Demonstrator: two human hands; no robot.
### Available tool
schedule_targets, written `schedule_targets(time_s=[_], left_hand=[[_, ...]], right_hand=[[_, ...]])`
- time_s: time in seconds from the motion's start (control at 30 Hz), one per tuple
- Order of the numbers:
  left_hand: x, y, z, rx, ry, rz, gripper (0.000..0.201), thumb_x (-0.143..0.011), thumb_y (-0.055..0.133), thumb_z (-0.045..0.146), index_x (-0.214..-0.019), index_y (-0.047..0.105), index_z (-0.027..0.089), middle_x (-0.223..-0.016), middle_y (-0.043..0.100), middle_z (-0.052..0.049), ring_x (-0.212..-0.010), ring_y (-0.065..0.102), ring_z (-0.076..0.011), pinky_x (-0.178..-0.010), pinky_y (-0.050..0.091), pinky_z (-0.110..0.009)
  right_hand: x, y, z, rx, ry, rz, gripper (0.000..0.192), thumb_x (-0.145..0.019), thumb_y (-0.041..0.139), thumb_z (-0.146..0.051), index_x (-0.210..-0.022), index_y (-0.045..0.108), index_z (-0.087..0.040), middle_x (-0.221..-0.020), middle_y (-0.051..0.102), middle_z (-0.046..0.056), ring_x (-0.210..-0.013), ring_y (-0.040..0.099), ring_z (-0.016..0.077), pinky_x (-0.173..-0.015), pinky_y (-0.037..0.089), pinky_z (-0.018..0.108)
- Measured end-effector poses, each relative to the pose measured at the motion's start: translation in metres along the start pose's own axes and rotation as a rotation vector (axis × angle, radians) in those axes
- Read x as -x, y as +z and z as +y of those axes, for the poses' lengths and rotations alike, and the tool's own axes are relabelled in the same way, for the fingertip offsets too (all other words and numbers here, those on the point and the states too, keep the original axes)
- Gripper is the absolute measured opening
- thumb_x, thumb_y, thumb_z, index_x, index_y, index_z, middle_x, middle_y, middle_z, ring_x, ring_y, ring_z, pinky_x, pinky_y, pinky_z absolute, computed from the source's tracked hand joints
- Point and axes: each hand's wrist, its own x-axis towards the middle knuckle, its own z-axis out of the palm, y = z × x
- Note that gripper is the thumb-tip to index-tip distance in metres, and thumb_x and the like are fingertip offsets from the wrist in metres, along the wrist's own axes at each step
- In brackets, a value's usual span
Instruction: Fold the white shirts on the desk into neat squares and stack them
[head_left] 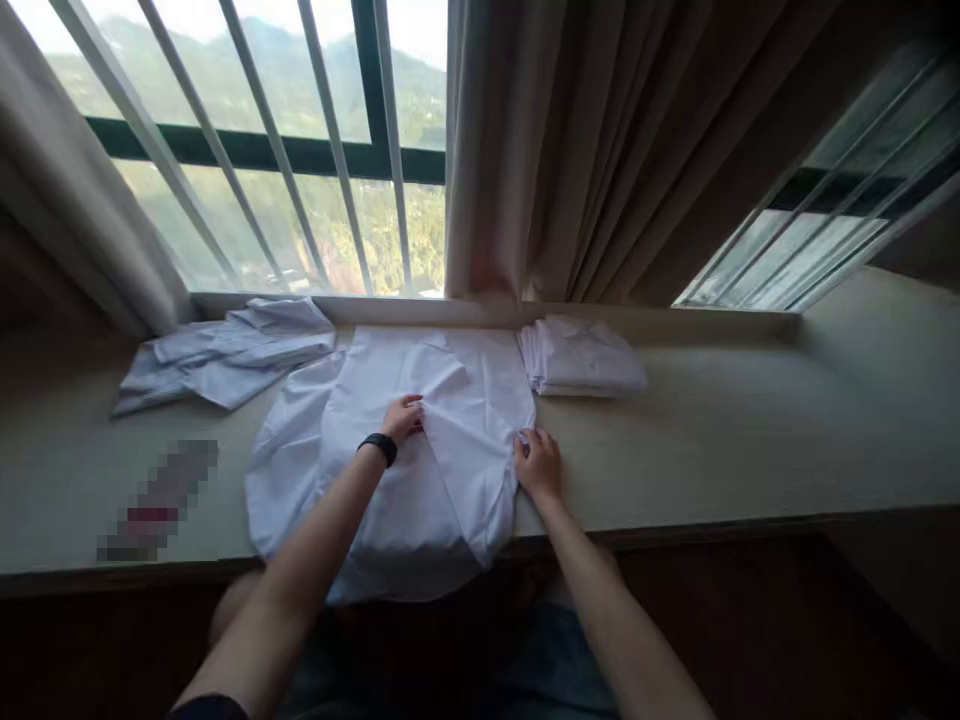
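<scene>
My left hand (403,416) presses flat on the white shirt (420,450), right hand (537,463) pinches its folded edge; the hanging hem could drag the fold askew.

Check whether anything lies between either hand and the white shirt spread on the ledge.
Nothing visible does. The left hand rests on the white cotton shirt at its middle fold, and the right hand touches its right edge.
</scene>
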Motion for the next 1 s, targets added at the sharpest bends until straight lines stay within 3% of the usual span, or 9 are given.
schedule_targets(time_s=[0.13, 0.33, 0.47, 0.67, 0.83, 1.0], left_hand=[[0.03, 0.011, -0.012, -0.024, -0.037, -0.131, 0.042, -0.077, 0.068, 0.026, -0.118, 0.065, 0.016, -0.077, 0.057, 0.0, -0.063, 0.057, -0.0107, -0.064, 0.053, -0.026], [0.112, 0.05, -0.049, -0.042, -0.04, -0.425, 0.049, -0.078, 0.069, 0.042, -0.123, 0.068, 0.021, -0.069, 0.048, 0.003, -0.064, 0.05, -0.0099, -0.062, 0.045, -0.023], [0.149, 0.072, -0.078, -0.049, -0.005, -0.46, 0.047, -0.08, 0.066, 0.041, -0.119, 0.072, 0.017, -0.071, 0.054, 0.001, -0.064, 0.044, -0.0094, -0.061, 0.036, -0.022], [0.167, 0.076, -0.107, -0.023, -0.018, -0.392, 0.046, -0.079, 0.065, 0.042, -0.115, 0.074, 0.013, -0.084, 0.065, -0.004, -0.072, 0.05, -0.0126, -0.068, 0.04, -0.025], [0.176, 0.073, -0.117, -0.044, -0.063, -0.524, 0.056, -0.079, 0.064, 0.046, -0.125, 0.07, 0.014, -0.099, 0.068, -0.007, -0.078, 0.055, -0.0135, -0.07, 0.044, -0.025], [0.184, 0.065, -0.121, -0.211, -0.028, -0.644, 0.052, -0.084, 0.058, 0.046, -0.124, 0.071, 0.017, -0.084, 0.068, -0.004, -0.068, 0.055, -0.0116, -0.062, 0.04, -0.023]], right_hand=[[-0.002, -0.001, -0.001, -0.013, 0.001, -0.011, 0.027, -0.096, 0.052, -0.034, -0.107, 0.071, -0.019, -0.112, 0.063, 0.011, -0.105, 0.054, 0.0231, -0.098, 0.039, 0.034], [-0.002, -0.009, -0.007, -0.049, 0.061, -0.025, 0.025, -0.095, 0.054, -0.036, -0.103, 0.07, -0.018, -0.112, 0.064, 0.012, -0.101, 0.054, 0.0235, -0.093, 0.04, 0.033], [-0.003, -0.012, -0.008, -0.092, 0.094, -0.028, 0.024, -0.095, 0.053, -0.037, -0.096, 0.067, -0.017, -0.106, 0.064, 0.012, -0.1, 0.054, 0.0235, -0.092, 0.04, 0.033], [-0.004, -0.013, -0.006, -0.121, 0.098, -0.039, 0.021, -0.096, 0.046, -0.029, -0.091, 0.063, -0.018, -0.102, 0.065, 0.01, -0.095, 0.054, 0.0224, -0.089, 0.039, 0.031], [-0.003, -0.012, -0.005, -0.097, 0.096, -0.061, 0.023, -0.097, 0.042, -0.027, -0.093, 0.063, -0.018, -0.099, 0.067, 0.01, -0.092, 0.055, 0.0224, -0.087, 0.039, 0.032], [-0.002, -0.011, -0.005, -0.105, 0.126, -0.039, 0.02, -0.092, 0.046, -0.027, -0.096, 0.062, -0.017, -0.097, 0.067, 0.012, -0.093, 0.056, 0.0236, -0.086, 0.041, 0.033]])
